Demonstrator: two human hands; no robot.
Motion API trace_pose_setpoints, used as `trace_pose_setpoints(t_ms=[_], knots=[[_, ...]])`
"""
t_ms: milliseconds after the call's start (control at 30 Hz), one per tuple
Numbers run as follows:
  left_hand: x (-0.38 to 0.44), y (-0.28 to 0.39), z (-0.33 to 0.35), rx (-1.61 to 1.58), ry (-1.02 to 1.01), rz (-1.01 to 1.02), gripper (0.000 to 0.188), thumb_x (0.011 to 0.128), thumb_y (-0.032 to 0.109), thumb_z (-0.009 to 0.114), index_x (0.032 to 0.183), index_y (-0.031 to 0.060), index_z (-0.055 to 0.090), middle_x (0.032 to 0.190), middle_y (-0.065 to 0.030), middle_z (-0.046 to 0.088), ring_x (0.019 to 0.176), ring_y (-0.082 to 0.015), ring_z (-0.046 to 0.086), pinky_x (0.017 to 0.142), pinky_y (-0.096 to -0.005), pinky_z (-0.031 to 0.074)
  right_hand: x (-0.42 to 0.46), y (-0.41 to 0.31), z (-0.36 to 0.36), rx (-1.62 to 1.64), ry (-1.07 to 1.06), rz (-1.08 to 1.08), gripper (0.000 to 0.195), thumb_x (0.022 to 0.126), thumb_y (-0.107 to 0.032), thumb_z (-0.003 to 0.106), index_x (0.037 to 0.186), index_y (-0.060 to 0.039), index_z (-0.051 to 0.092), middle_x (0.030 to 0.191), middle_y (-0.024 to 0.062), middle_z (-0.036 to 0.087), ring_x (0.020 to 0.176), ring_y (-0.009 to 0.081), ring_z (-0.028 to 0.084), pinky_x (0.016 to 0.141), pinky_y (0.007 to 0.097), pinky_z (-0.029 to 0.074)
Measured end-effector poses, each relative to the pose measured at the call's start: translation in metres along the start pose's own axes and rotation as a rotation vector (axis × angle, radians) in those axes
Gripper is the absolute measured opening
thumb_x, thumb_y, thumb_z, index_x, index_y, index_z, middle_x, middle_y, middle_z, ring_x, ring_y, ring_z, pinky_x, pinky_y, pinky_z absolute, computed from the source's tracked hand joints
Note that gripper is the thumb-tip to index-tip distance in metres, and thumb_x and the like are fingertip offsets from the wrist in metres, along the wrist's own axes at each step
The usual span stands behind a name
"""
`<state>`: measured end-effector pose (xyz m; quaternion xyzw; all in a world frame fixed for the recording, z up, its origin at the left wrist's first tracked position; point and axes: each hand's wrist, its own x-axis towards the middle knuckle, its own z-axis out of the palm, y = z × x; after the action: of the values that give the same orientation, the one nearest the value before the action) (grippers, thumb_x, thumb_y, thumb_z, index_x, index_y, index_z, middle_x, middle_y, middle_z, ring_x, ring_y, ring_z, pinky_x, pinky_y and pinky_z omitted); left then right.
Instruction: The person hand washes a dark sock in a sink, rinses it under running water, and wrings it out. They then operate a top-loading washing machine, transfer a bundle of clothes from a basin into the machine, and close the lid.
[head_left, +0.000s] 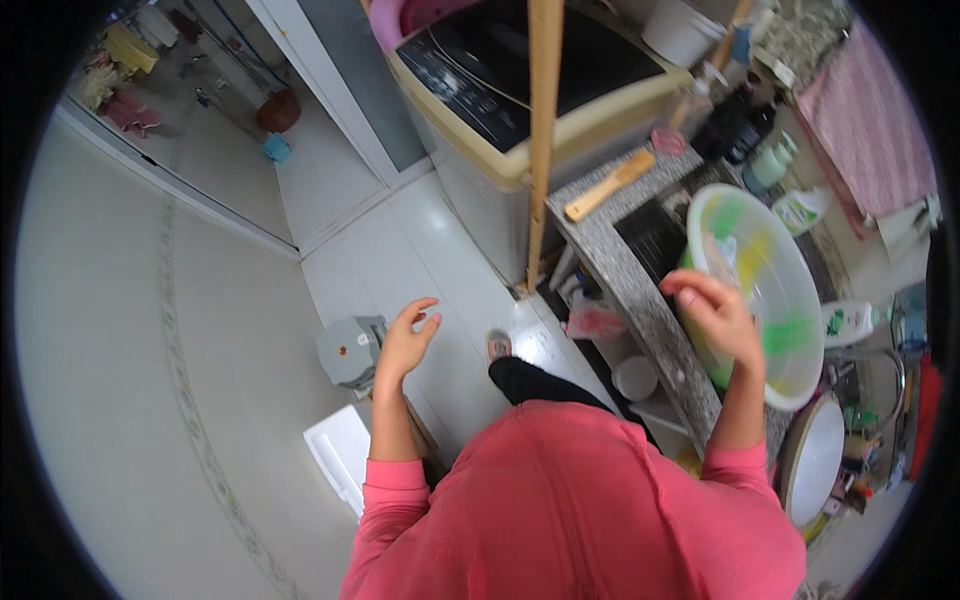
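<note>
My left hand (406, 341) is over the tiled floor with its fingers apart and nothing in them. Below and beside it stands a grey plastic stool or bin (349, 351). My right hand (716, 315) hangs at the near side of a large plastic basin (810, 315), fingers loosely bent and holding nothing that I can see. Whether it touches the basin's rim cannot be told. The basin is translucent white with green and yellow patches, and tilts on the stone sink counter (649, 319). Something pale lies inside, partly hidden by the rim.
A wooden brush (611, 186) lies on the counter's end, near a top-loading washing machine (480, 97). A wooden post (544, 142) stands before the machine. Bottles, including a pump bottle (769, 165), line the back. A round white bowl (814, 457) leans nearby. A white box (341, 454) sits at left.
</note>
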<state>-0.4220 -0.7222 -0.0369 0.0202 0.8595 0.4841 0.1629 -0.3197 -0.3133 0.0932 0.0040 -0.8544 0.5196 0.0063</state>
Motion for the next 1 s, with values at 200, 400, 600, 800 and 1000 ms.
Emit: trace_pose_setpoints(t_ms=[200,400,600,800,1000], knots=[[0.076,-0.017,-0.045,-0.003,-0.013,0.045,0.035,0.083,0.025,0.061,0.115,0.0095,0.058,0.111,-0.0120,0.060,0.104,-0.0248,0.054,0.085,-0.0330,0.043,0.110,-0.004,0.092,0.064,-0.297,0.060,0.025,0.089,-0.015,0.055,0.109,0.0006,0.059,0.100,0.0088,0.065,0.094,0.0144,0.060,0.081,0.0276,0.046],[0.122,-0.032,-0.116,-0.053,0.161,-0.040,0.031,0.086,0.019,0.060,0.114,0.0082,0.058,0.110,-0.0067,0.059,0.104,-0.0197,0.053,0.087,-0.0313,0.042,0.208,-0.013,0.165,-0.127,-0.496,-0.113,0.028,0.088,-0.018,0.054,0.111,-0.0037,0.057,0.099,0.0146,0.064,0.092,0.0278,0.062,0.078,0.0335,0.048],[0.150,-0.103,-0.175,-0.198,0.276,-0.161,0.031,0.085,0.015,0.059,0.115,0.0072,0.058,0.110,-0.0056,0.060,0.096,-0.0162,0.056,0.083,-0.0283,0.043,0.281,-0.029,0.210,-0.244,-0.596,-0.146,0.029,0.089,-0.025,0.051,0.112,-0.0082,0.057,0.102,0.0139,0.064,0.090,0.0317,0.061,0.078,0.0383,0.048],[0.238,-0.138,-0.237,-0.095,0.235,-0.186,0.029,0.085,0.016,0.059,0.113,0.0083,0.059,0.105,-0.0063,0.062,0.088,-0.0173,0.058,0.080,-0.0288,0.045,0.334,-0.033,0.243,-0.316,-0.470,-0.125,0.028,0.089,-0.025,0.050,0.111,-0.0090,0.058,0.102,0.0132,0.064,0.088,0.0327,0.061,0.076,0.0402,0.048],[0.375,-0.124,-0.312,0.009,0.089,0.003,0.028,0.084,0.013,0.059,0.111,0.0072,0.059,0.109,-0.0090,0.060,0.093,-0.0212,0.058,0.083,-0.0312,0.045,0.376,-0.053,0.284,-0.323,-0.264,0.075,0.027,0.089,-0.023,0.049,0.110,-0.0081,0.058,0.099,0.0127,0.064,0.087,0.0316,0.061,0.076,0.0392,0.048]])
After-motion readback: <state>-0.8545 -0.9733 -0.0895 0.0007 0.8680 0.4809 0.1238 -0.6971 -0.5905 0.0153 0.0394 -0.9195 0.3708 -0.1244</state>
